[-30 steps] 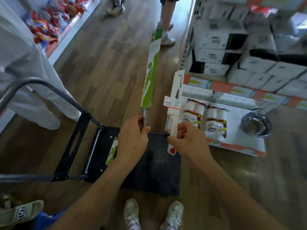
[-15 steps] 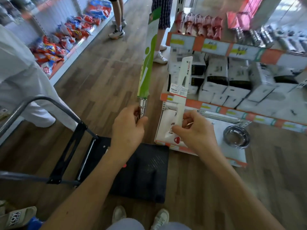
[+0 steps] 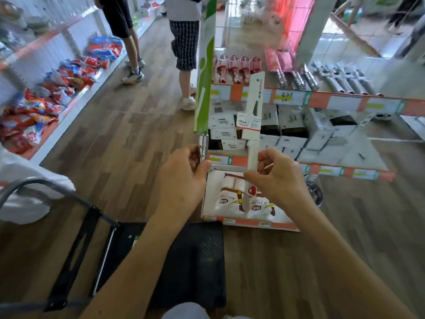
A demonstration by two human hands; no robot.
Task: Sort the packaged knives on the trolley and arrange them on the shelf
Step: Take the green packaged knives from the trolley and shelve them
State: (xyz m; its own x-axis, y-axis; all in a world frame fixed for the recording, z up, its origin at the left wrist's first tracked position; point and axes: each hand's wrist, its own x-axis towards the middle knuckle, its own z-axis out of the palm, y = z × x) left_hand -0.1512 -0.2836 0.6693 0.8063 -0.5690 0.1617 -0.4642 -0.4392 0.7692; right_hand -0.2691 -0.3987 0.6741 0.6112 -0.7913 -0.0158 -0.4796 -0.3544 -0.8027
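Note:
My left hand (image 3: 184, 180) grips the steel handle of a long knife in a green and white sleeve (image 3: 205, 72), held upright. My right hand (image 3: 279, 178) pinches the white handle of a smaller knife in a white sleeve (image 3: 254, 109) with a red label, also upright. Both knives stand in front of the shelf (image 3: 322, 100), whose top level carries packaged knives with pink sleeves (image 3: 236, 66) and steel handles (image 3: 340, 77). The black trolley (image 3: 200, 261) lies below my arms; a green packet edge (image 3: 135, 240) peeks out by my left forearm.
Two people (image 3: 184, 42) stand in the aisle beyond the knives. White boxes (image 3: 299, 127) fill the middle shelf level; white bottles (image 3: 232, 199) and a steel bowl (image 3: 316, 192) sit on the bottom board. Snack bags (image 3: 46, 95) line the left shelf. A white sack (image 3: 27, 192) sits by the trolley handle.
My view has tilted up, showing the top shelf level. Both hands have lifted the two knives higher, away from the trolley and toward the shelf, still upright.

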